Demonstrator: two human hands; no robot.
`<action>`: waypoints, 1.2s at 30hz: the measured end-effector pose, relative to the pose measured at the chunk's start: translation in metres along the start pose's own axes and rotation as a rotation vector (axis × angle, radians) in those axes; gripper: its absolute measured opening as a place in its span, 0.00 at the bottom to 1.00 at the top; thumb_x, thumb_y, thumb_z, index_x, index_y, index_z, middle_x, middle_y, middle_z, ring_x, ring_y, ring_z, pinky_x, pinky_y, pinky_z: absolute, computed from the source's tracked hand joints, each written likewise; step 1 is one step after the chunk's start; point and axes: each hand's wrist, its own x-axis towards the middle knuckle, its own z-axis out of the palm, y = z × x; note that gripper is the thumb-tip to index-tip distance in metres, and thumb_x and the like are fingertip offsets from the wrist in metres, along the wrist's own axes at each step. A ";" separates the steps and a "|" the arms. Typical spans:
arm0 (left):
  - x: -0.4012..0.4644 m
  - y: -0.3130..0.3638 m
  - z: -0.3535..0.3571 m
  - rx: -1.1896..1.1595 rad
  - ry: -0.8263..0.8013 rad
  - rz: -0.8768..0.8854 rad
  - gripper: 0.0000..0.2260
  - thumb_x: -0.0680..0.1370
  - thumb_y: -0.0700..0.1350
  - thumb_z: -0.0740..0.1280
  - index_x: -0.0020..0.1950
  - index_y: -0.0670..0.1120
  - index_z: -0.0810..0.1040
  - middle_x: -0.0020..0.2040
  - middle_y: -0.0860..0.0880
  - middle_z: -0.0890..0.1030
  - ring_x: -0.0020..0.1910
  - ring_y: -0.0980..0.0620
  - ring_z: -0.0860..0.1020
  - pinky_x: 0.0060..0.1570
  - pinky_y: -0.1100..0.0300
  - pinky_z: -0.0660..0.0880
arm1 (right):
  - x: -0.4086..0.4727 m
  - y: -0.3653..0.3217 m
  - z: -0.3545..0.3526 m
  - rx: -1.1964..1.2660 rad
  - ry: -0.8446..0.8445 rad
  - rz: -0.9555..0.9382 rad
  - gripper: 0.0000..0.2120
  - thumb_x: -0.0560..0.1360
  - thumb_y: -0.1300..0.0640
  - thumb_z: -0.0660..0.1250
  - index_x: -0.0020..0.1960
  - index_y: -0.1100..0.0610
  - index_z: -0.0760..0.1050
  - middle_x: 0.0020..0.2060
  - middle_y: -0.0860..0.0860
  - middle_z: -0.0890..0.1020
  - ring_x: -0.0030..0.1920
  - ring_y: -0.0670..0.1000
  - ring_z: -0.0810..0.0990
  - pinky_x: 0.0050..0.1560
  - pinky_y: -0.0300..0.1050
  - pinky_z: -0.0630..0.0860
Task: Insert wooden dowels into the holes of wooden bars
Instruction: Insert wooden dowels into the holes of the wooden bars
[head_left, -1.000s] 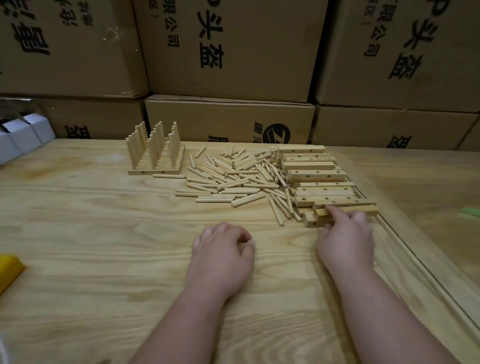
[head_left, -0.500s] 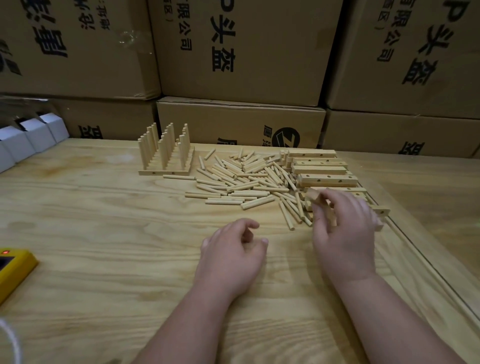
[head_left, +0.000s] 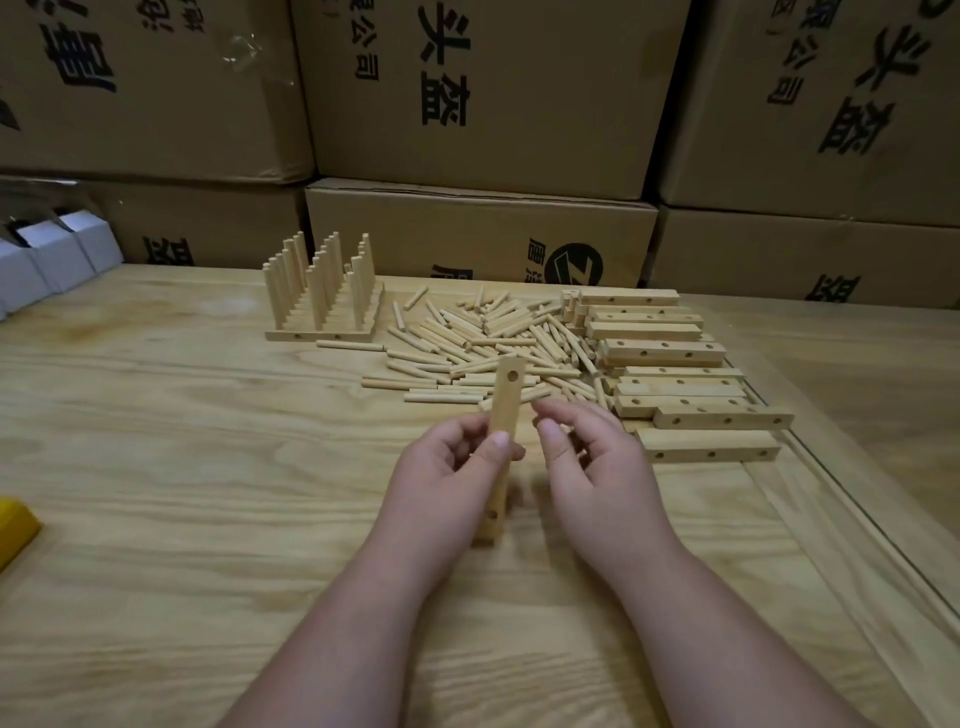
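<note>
My left hand (head_left: 451, 480) grips a wooden bar (head_left: 505, 399) that stands nearly upright, with one hole showing near its top and another near its bottom end. My right hand (head_left: 587, 457) hovers just right of the bar, fingers loosely curled and holding nothing. Beyond the hands lies a heap of loose wooden dowels (head_left: 483, 343). A stack of drilled bars (head_left: 665, 353) lies to the right of the heap. At the back left stand finished bars with upright dowels (head_left: 322, 291).
Large cardboard boxes (head_left: 483, 98) wall off the back of the wooden table (head_left: 156, 467). Small white boxes (head_left: 52, 260) sit at the far left. A yellow object (head_left: 15, 530) lies at the left edge. A table seam (head_left: 852, 514) runs along the right.
My right hand lifted a bar from the stack and passed it leftward. My left hand, earlier resting on the table, now holds that bar upright, and my right hand has let go.
</note>
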 end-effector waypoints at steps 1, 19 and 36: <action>0.003 0.003 0.000 -0.063 0.022 -0.044 0.02 0.81 0.42 0.69 0.53 0.47 0.80 0.42 0.50 0.87 0.37 0.53 0.83 0.34 0.58 0.79 | 0.001 0.005 -0.004 -0.115 -0.028 -0.021 0.11 0.79 0.59 0.67 0.59 0.47 0.81 0.53 0.37 0.78 0.49 0.37 0.78 0.49 0.25 0.69; 0.023 0.002 -0.016 -0.560 0.041 -0.261 0.13 0.82 0.49 0.56 0.51 0.45 0.79 0.34 0.48 0.70 0.27 0.51 0.65 0.26 0.61 0.62 | 0.018 0.018 0.000 -0.709 -0.077 0.299 0.13 0.78 0.52 0.62 0.62 0.49 0.77 0.57 0.50 0.75 0.51 0.55 0.79 0.45 0.48 0.75; 0.025 -0.002 -0.012 -0.403 0.067 -0.211 0.13 0.84 0.54 0.62 0.50 0.48 0.82 0.36 0.47 0.76 0.28 0.51 0.71 0.25 0.62 0.68 | 0.009 0.012 0.006 -0.237 -0.111 0.060 0.06 0.82 0.55 0.60 0.51 0.44 0.71 0.45 0.40 0.79 0.45 0.41 0.76 0.41 0.31 0.69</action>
